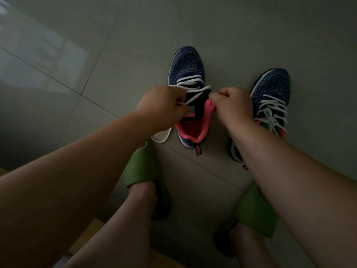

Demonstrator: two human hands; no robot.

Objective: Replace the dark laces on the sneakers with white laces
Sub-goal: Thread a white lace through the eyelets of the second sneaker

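Left hand (164, 105) and right hand (230, 105), fingers clamped on white flat lace (195, 88), threading upper eyelets of navy knit sneaker with coral lining (188, 74) between them; best tensioned evenly, untwisted.

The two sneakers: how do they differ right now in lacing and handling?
The left sneaker is laced in white only over its lower rows, its pink collar open; the right sneaker is laced to the top with loose ends lying over it. The left hand and right hand each pinch the white lace at the left sneaker; nothing holds the right one. Both are dark blue knit, toes pointing away, on the tile floor.
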